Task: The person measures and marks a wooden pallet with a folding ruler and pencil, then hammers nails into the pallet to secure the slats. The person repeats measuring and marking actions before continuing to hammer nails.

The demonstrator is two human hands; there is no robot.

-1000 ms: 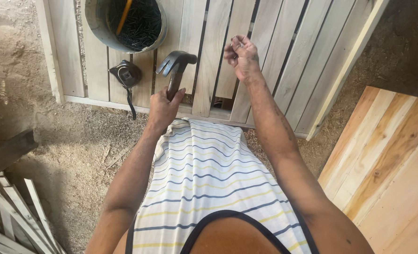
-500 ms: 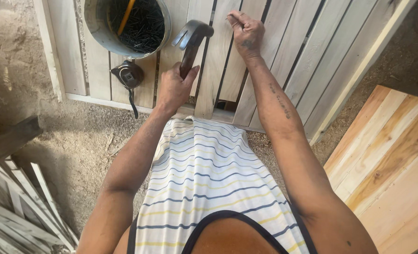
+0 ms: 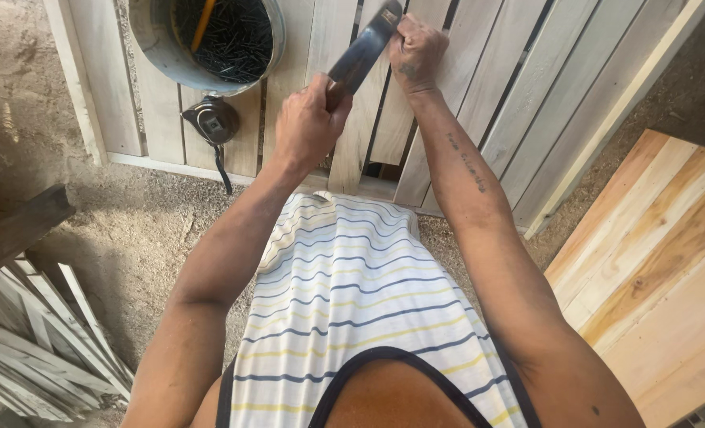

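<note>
Top centre: left hand (image 3: 309, 123) clenched round hammer (image 3: 362, 49) handle; right hand (image 3: 416, 51) fisted on slatted wooden panel (image 3: 519, 87), contents hidden.

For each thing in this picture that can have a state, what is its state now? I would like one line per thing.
left hand: closed around the hammer handle.
right hand: fist closed, resting on a slat; what it pinches is hidden.
hammer: held, tilted, head near the right hand.
metal bucket: open, holding dark nails and a yellow-handled tool.
tape measure: lying on the slats, strap hanging down.
slatted wooden panel: lying flat, gaps between slats.
</note>
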